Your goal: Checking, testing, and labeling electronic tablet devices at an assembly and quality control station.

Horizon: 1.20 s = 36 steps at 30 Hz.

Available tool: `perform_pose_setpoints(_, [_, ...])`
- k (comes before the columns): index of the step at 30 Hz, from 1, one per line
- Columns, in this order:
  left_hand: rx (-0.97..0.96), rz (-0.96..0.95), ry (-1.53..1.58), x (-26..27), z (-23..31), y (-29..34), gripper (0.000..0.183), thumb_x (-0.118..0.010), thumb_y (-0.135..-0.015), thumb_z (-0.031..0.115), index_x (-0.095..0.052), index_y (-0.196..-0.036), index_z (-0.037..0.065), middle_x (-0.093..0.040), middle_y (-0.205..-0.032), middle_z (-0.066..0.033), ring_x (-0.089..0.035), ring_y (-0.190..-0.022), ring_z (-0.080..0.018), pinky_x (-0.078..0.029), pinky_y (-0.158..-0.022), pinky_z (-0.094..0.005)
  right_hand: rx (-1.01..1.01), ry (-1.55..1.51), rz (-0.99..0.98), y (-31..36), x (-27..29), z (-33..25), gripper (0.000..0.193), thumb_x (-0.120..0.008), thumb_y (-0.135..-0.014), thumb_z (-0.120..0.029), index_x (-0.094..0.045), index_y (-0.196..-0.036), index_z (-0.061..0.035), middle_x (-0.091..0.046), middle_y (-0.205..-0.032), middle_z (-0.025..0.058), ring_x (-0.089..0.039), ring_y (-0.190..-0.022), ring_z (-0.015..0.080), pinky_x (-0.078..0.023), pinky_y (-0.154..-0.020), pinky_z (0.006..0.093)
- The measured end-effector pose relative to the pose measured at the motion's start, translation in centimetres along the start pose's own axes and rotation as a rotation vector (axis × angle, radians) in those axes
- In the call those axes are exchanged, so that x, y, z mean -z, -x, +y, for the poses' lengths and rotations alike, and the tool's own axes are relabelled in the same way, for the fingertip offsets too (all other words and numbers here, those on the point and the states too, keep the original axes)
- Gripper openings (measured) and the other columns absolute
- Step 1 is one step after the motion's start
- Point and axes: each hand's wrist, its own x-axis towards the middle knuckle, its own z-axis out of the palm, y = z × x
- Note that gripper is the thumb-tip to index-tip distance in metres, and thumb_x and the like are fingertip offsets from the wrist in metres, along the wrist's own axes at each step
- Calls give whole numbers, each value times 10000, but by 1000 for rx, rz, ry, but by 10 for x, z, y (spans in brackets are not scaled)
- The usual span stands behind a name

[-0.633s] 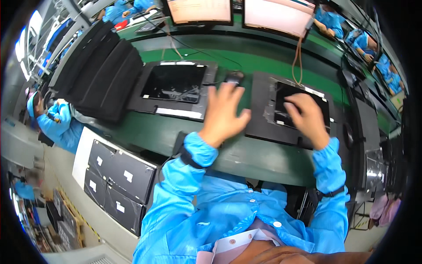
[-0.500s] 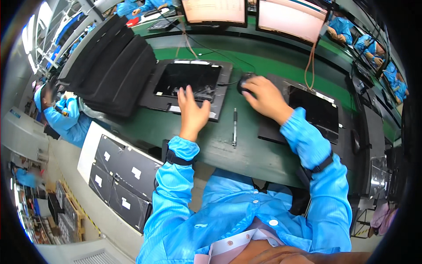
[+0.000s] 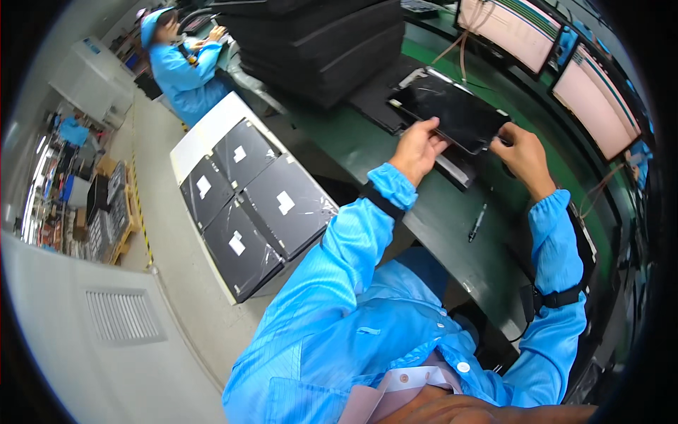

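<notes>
Both my hands hold a thin, glossy black display panel [image 3: 452,109], tilted above a black foam tray [image 3: 381,99]. My left hand [image 3: 418,150] grips its near edge toward the left, thumb on top and fingers partly hidden underneath. At the right corner, my right hand [image 3: 525,157] pinches the panel between thumb and fingers. Pale tabs show at the panel's corners, and a light strip runs along its far edge. On the green bench top in front of the tray lies a pen [image 3: 478,223], touched by neither hand.
A tall stack of black foam trays [image 3: 325,49] stands left of the panel. Two monitors [image 3: 512,28] are at the back right. On my left, a white-topped surface [image 3: 205,138] carries several black wrapped packs [image 3: 286,205]. Beyond it sits a person in blue [image 3: 180,71].
The panel has come up off its tray into both hands. My right hand has left the mouse for the panel's right corner. The view has swung toward the left.
</notes>
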Motion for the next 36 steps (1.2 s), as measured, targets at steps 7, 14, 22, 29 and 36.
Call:
perform_pose_setpoints(7, [-256,56,9,4,-19,98,250,-600,-951,-8,-594,-1200,14,-637,-1237,-120,-611,-1180,-275,-429,-1130,-498,101,173,227,44,-2,25,553,-747,-877,-417,-663,-1277,-43,-668,-1147,180,-607,-1164,360,-403,-1085,457])
perform_pose_setpoints(14, [-373,105,54,33,2,206,265,-642,-944,-5,-625,-1208,-10,-665,-1228,-127,-624,-1189,-260,-470,-1106,-466,181,149,316,86,-17,79,480,-736,-895,-270,-632,-1296,-27,-582,-1332,187,-518,-1279,390,-373,-1110,490])
perform_pose_setpoints(22, [-538,382,33,190,114,317,233,-518,-1042,52,-588,-1165,-133,-664,-1150,-203,-635,-1122,-269,-487,-1098,-383,33,208,384,83,-34,114,721,-751,-835,-409,-533,-1358,37,-537,-1372,259,-508,-1274,426,-392,-1081,494])
perform_pose_setpoints(29, [-557,703,-1248,255,120,349,381,-559,-1048,169,-576,-1268,-141,-651,-1279,-194,-606,-1191,-230,-492,-1064,-348,-35,177,374,45,-53,107,656,-674,-891,-493,-616,-1302,14,-549,-1349,248,-500,-1285,401,-388,-1087,480])
perform_pose_setpoints(36, [-268,662,503,148,138,356,634,-566,-933,167,-343,-1401,-199,-565,-1333,-320,-596,-1253,-414,-525,-1059,-493,-164,191,345,20,-76,94,676,-587,-943,-553,-643,-1284,27,-536,-1375,261,-473,-1328,394,-359,-1122,487])
